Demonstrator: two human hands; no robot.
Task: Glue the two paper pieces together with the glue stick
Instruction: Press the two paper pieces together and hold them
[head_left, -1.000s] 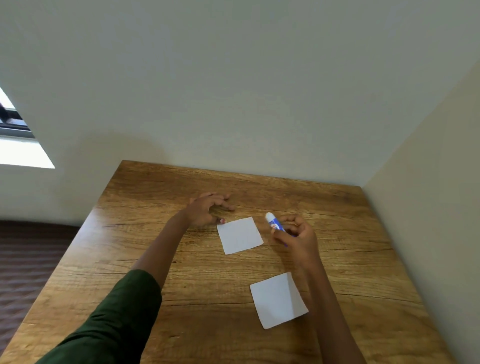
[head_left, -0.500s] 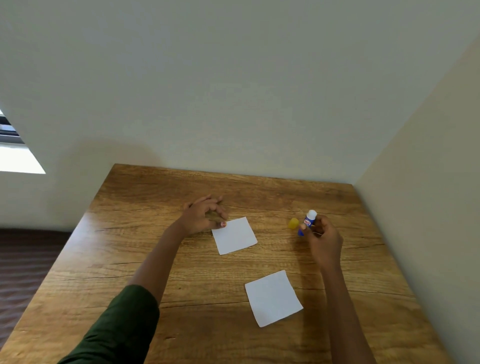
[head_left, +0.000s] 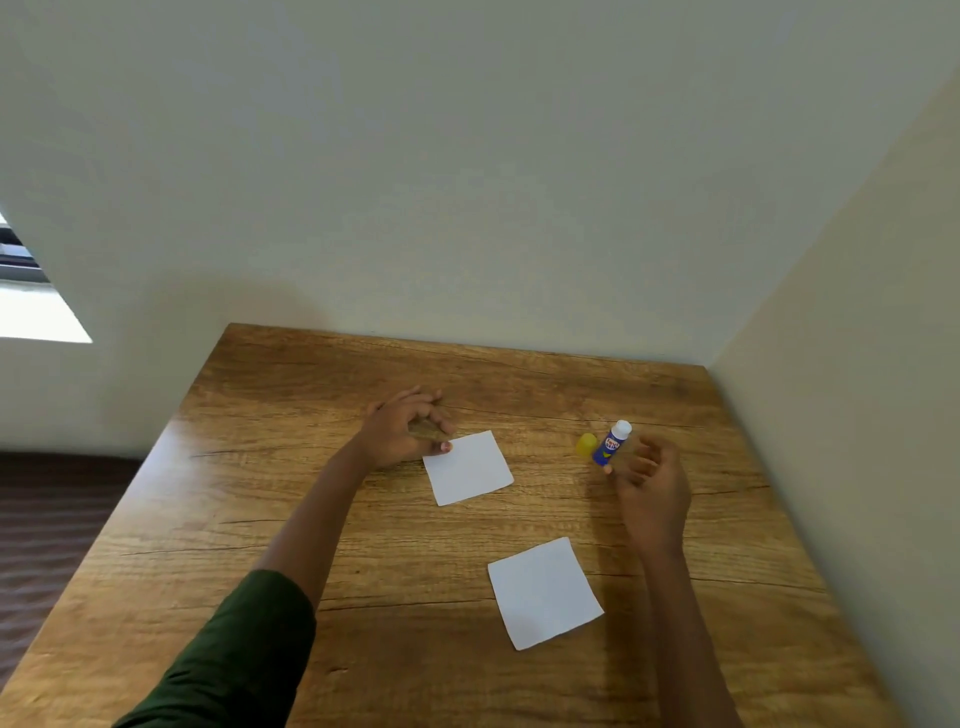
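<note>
Glue stick (head_left: 613, 444) stands tilted on the table (head_left: 311, 519), its white tip up and leaning right, with your right hand (head_left: 652, 493) just beside it; your fingers (head_left: 641, 460) are loosely spread around the blue body, and I cannot tell whether they touch it. A small yellow cap (head_left: 586, 445) sits on the wood just left of the stick. Your left hand (head_left: 402, 431) rests on the table with fingers curled, its thumb tip on the far left corner of the far paper piece (head_left: 468, 467). The near paper piece (head_left: 544, 592) lies flat and apart from it, closer to you, beside your right forearm. A dark green sleeve (head_left: 234, 660) covers your left upper arm.
</note>
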